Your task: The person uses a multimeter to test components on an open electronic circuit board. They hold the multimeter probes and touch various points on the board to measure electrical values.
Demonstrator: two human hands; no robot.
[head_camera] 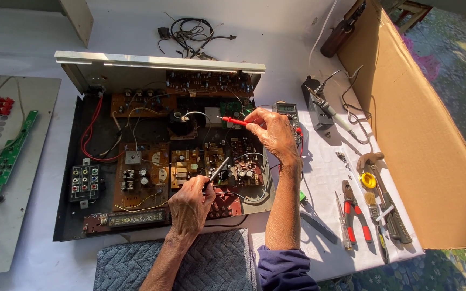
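Just one view here, a head cam looking steeply down and forward over the table (pixel 39 32), close enough that both forearms come in from the bottom edge. The left hand (pixel 190 207) sits low center, the right hand (pixel 273 134) just above and right of it. Beyond the hands lies the table's far edge.

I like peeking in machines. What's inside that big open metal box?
Inside the open black metal chassis sit brown circuit boards, red wires and a black round part. Both hands cover some boards; nothing beneath the boards shows.
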